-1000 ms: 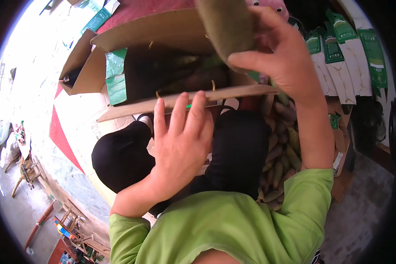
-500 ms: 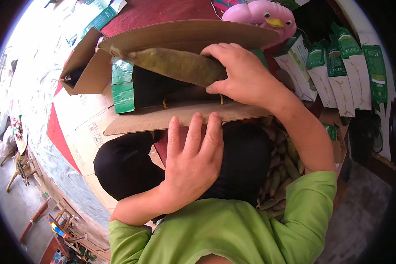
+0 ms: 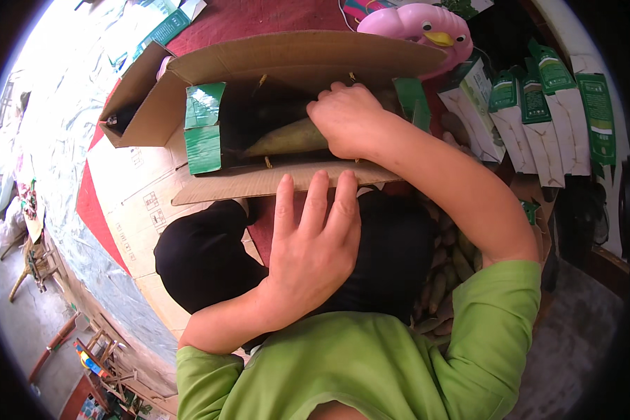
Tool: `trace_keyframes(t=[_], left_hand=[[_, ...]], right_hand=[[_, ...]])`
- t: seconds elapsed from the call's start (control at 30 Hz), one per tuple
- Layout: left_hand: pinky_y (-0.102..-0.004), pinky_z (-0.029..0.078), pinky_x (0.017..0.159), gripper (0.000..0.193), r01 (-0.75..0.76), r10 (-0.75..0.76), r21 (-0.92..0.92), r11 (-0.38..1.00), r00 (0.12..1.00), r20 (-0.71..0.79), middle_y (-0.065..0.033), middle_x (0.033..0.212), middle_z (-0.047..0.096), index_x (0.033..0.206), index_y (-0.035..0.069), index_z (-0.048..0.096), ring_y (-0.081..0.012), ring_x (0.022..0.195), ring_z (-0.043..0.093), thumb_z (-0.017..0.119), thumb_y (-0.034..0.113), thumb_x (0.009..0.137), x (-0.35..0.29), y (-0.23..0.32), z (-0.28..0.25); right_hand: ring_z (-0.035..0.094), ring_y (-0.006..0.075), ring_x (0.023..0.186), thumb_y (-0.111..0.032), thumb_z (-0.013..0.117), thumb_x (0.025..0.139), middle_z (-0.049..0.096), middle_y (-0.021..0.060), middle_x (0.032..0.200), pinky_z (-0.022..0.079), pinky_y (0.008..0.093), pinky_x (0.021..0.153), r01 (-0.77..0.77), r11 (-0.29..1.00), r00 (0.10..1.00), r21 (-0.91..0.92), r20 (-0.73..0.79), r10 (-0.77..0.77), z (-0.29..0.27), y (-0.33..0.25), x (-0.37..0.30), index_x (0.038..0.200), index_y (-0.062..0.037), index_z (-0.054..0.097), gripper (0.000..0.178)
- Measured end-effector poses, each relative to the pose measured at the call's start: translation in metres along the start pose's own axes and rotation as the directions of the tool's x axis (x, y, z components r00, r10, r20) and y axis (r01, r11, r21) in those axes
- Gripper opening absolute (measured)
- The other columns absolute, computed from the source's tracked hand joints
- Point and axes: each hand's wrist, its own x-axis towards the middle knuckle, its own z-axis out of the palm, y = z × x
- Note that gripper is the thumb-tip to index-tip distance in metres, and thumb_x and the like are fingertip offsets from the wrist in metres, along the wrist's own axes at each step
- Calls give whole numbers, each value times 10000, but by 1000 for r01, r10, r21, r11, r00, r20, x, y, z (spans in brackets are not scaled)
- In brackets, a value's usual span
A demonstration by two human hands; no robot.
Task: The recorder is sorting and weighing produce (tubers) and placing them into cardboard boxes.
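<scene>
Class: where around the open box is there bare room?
Bare: flat tan cardboard sheet, bordered by open brown cardboard box and black-clad knee; red surface beyond the box, left of pink inflatable. Crowded: rightward, green-and-white cartons, heaped greenish-brown produce.

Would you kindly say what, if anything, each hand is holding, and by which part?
The right hand holds a long tuber by its right end; the left hand visibly grips nothing, its fingers spread at the near carton flap.

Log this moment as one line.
right hand: holding produce piece inside box | left hand: open, at front flap | more produce: beside right leg
</scene>
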Motion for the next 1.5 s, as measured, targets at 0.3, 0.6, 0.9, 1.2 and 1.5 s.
trace_keyframes(t=[0.3,0.6,0.9,1.2,1.5], left_hand=[[-574,386,923,264,9,-9,-44,999,1000,17,-166,1176,513,886,-19,667,-343,1067,494,581,144,697,0,-1,-2],[-572,387,922,266,3,-4,-53,999,1000,-17,-179,1143,518,881,-31,660,-346,1046,505,576,141,696,1,-3,0],[-568,400,912,260,0,-1,-48,999,1000,-18,-184,1124,524,887,-35,655,-343,1024,522,580,124,696,-1,-2,0],[-486,382,973,213,31,-29,-34,999,999,37,-71,1154,558,920,78,638,-250,1069,534,631,160,724,5,2,-5],[-451,381,987,205,-2,2,27,1000,1000,21,-39,1187,553,952,97,654,-233,1101,533,651,114,748,13,5,-2]], right_hand=[[606,283,933,-115,635,646,662,144,926,507,374,796,-48,999,976,1,211,47,-23,-11,11,848,-30,690,227],[638,328,935,-301,710,682,638,199,1069,513,417,812,-155,982,865,108,496,82,-59,8,15,1043,1,649,475],[663,309,839,-502,538,844,614,289,1028,560,429,664,-592,732,621,337,769,148,-56,30,39,1240,26,481,662],[634,154,615,-423,507,901,680,102,778,507,276,520,-287,725,952,626,270,144,-80,24,-9,1085,-6,596,464],[598,114,621,-312,578,903,659,69,776,466,224,537,82,381,830,921,-275,485,-42,79,-193,1122,-28,586,359]])
